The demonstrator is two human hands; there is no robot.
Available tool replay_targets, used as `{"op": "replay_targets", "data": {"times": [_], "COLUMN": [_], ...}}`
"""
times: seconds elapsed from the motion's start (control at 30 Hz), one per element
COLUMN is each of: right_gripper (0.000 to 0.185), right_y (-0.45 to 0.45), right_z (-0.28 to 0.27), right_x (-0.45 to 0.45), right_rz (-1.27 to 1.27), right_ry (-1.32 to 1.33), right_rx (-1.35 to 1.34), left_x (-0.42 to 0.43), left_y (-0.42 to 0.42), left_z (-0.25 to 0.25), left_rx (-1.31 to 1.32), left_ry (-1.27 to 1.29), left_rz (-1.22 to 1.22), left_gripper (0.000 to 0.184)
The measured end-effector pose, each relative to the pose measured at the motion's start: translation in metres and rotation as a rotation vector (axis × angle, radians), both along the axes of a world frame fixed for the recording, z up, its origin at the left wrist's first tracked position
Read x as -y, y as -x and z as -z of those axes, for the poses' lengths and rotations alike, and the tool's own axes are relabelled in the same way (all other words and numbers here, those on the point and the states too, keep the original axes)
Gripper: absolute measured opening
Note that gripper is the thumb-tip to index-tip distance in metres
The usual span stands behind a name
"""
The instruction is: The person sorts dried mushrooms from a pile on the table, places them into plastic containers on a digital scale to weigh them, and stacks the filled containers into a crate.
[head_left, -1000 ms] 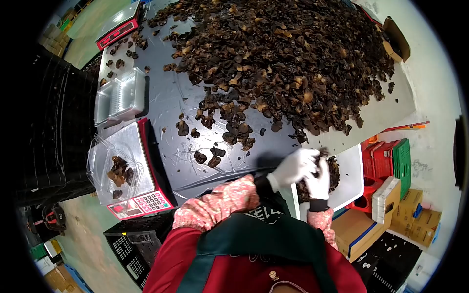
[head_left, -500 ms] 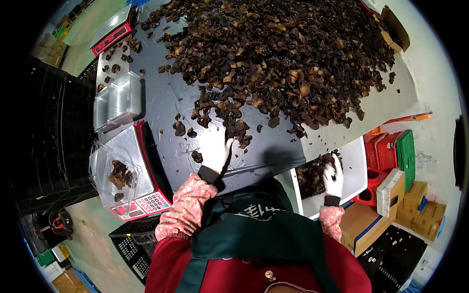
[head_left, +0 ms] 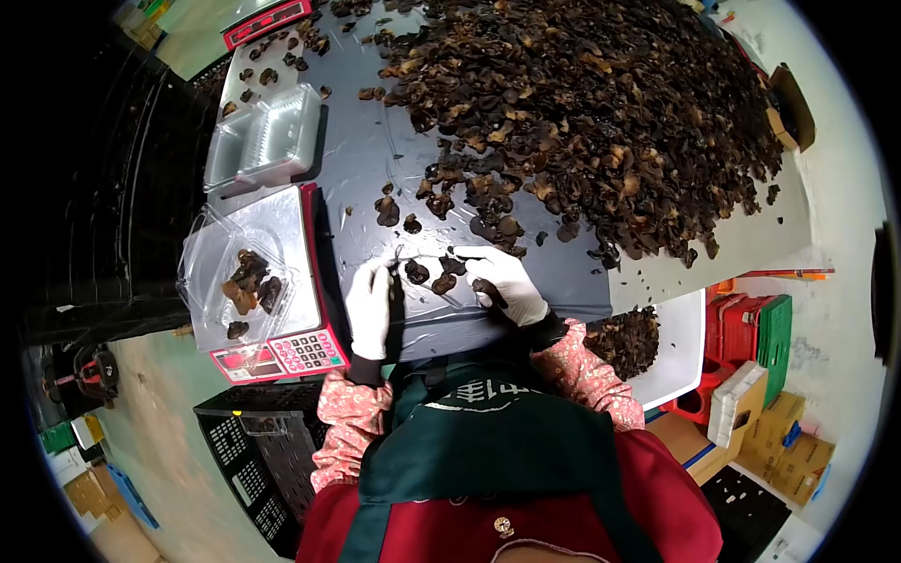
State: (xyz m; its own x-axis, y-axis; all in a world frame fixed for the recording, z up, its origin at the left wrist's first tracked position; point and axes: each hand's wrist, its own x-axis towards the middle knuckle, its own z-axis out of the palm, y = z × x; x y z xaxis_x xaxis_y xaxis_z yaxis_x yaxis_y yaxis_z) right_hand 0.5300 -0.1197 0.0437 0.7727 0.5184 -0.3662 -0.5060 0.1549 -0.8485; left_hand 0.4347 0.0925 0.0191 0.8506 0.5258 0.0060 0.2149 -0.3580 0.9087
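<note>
Both my hands wear white gloves and are low over the grey table cover, with a few dark wood ear mushrooms (head_left: 443, 282) lying between them. My right hand (head_left: 511, 286) is closed on a wood ear mushroom (head_left: 489, 293) between thumb and fingers. To the left, my left hand (head_left: 369, 310) has its fingers bent together beside the scale; whether anything is in them is hidden. A clear plastic tray (head_left: 202, 267) holding several mushroom pieces (head_left: 246, 284) sits on the red-edged digital scale (head_left: 293, 281). Beyond my hands spreads a large mushroom heap (head_left: 582, 122).
Empty clear trays (head_left: 267, 141) stand behind the scale. Another scale (head_left: 267, 23) is at the far left. A white bin (head_left: 683, 342) with mushrooms sits right of the table, near red and green crates (head_left: 774, 342). A black crate (head_left: 253, 469) is below left.
My right hand has come out of the white bin onto the table, now with a mushroom. My left hand has drawn back from the heap's edge toward the scale. The view has shifted.
</note>
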Motion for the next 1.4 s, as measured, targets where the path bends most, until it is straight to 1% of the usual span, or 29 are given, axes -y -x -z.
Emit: {"op": "replay_targets", "data": {"times": [0.03, 0.07, 0.1, 0.17, 0.2, 0.23, 0.3, 0.33, 0.37, 0.4, 0.43, 0.5, 0.57, 0.63, 0.67, 0.73, 0.77, 0.8, 0.87, 0.9, 0.93, 0.97, 1.03, 1.1, 1.17, 1.23, 1.3, 1.37, 1.4], "right_gripper": [0.035, 0.043, 0.048, 0.059, 0.06, 0.057, 0.044, 0.027, 0.027, 0.02, 0.013, 0.009, 0.01, 0.013, 0.013, 0.013, 0.012, 0.013, 0.019, 0.018, 0.017, 0.018, 0.013, 0.013, 0.018, 0.017, 0.016, 0.018, 0.023], "right_y": [0.001, 0.001, 0.0, 0.011, 0.02, 0.022, 0.023, 0.026, 0.028, 0.028, 0.029, 0.03, 0.022, 0.001, 0.0, -0.003, -0.001, 0.003, 0.004, 0.012, 0.019, 0.022, 0.04, 0.049, 0.053, 0.048, 0.02, -0.034, -0.057], "right_z": [0.003, 0.005, 0.021, 0.013, 0.016, 0.01, 0.002, 0.013, 0.023, 0.032, 0.035, 0.034, 0.036, 0.046, 0.032, 0.007, -0.025, -0.058, -0.074, -0.098, -0.122, -0.122, -0.112, -0.097, -0.095, -0.093, -0.099, -0.076, -0.075], "right_x": [-0.006, -0.006, -0.008, -0.016, -0.021, -0.028, -0.031, -0.035, -0.035, -0.035, -0.038, -0.036, -0.033, -0.027, -0.02, -0.061, -0.063, -0.082, -0.133, -0.159, -0.184, -0.213, -0.27, -0.308, -0.304, -0.291, -0.256, -0.215, -0.169], "right_rz": [0.068, 0.084, 0.079, -0.039, -0.062, -0.101, -0.102, -0.17, -0.17, -0.173, -0.178, -0.194, -0.027, 0.006, 0.011, -0.049, -0.044, -0.127, -0.184, -0.247, -0.308, -0.316, -0.188, -0.406, -0.428, -0.184, 0.029, 0.114, 0.149], "right_ry": [0.225, 0.183, 0.559, 0.72, 0.78, 0.892, 0.863, 0.848, 0.848, 0.871, 0.894, 0.886, 0.746, 0.418, 0.435, 0.295, 0.222, 0.067, 0.001, -0.007, -0.011, -0.022, -0.092, 0.446, 0.454, 0.199, 0.303, 0.65, 0.779], "right_rx": [0.264, 0.191, 0.825, 1.221, 1.128, 1.211, 1.277, 1.259, 1.259, 1.269, 1.282, 1.274, 1.007, 0.664, 0.555, 0.317, 0.17, 0.163, 0.717, 0.64, 0.562, 0.791, 1.034, 1.416, 1.544, 1.53, 1.626, 1.513, 1.547], "left_x": [0.017, 0.024, 0.03, 0.048, 0.052, 0.05, 0.046, 0.04, 0.036, 0.031, 0.024, 0.02, 0.023, 0.024, 0.022, 0.003, 0.008, -0.001, -0.037, -0.06, -0.085, -0.101, -0.154, -0.174, -0.182, -0.182, -0.175, -0.144, -0.121], "left_y": [0.005, 0.006, 0.008, 0.008, 0.007, 0.008, 0.008, 0.008, 0.004, -0.001, -0.013, -0.018, -0.021, -0.017, -0.015, 0.001, 0.006, 0.016, 0.04, 0.051, 0.06, 0.063, 0.079, 0.081, 0.08, 0.085, 0.088, 0.077, 0.068], "left_z": [-0.007, -0.019, -0.026, -0.017, -0.008, -0.009, -0.008, -0.007, -0.006, -0.002, 0.005, 0.026, 0.013, 0.035, 0.025, -0.01, -0.032, -0.068, -0.099, -0.125, -0.14, -0.154, -0.135, -0.127, -0.115, -0.112, -0.123, -0.144, -0.149], "left_rx": [0.1, 0.064, 0.03, -0.072, -0.162, -0.13, -0.103, -0.099, -0.096, -0.112, -0.022, -0.028, -0.1, 0.203, 0.089, 0.087, 0.157, 0.175, 0.112, 0.154, 0.046, 0.115, 0.015, -0.135, -0.212, -0.157, -0.127, 0.026, 0.175], "left_ry": [-0.05, -0.103, -0.151, -0.39, -0.381, -0.354, -0.316, -0.312, -0.311, -0.312, -0.484, -0.445, -0.511, -0.378, -0.377, -0.29, -0.184, -0.232, -0.42, -0.482, -0.487, -0.539, -0.644, -0.787, -0.79, -0.808, -0.984, -0.884, -0.741], "left_rz": [0.103, 0.164, 0.219, 0.275, 0.218, 0.102, 0.09, 0.064, 0.047, 0.056, 0.173, 0.204, 0.242, 0.221, 0.265, 0.141, 0.107, 0.005, -0.193, -0.275, -0.347, -0.387, -0.418, -0.271, -0.197, -0.143, -0.196, -0.333, -0.314], "left_gripper": [0.024, 0.03, 0.035, 0.047, 0.053, 0.051, 0.051, 0.051, 0.051, 0.05, 0.041, 0.033, 0.016, 0.014, 0.015, 0.017, 0.017, 0.017, 0.018, 0.018, 0.019, 0.019, 0.019, 0.025, 0.037, 0.041, 0.042, 0.034, 0.027]}}
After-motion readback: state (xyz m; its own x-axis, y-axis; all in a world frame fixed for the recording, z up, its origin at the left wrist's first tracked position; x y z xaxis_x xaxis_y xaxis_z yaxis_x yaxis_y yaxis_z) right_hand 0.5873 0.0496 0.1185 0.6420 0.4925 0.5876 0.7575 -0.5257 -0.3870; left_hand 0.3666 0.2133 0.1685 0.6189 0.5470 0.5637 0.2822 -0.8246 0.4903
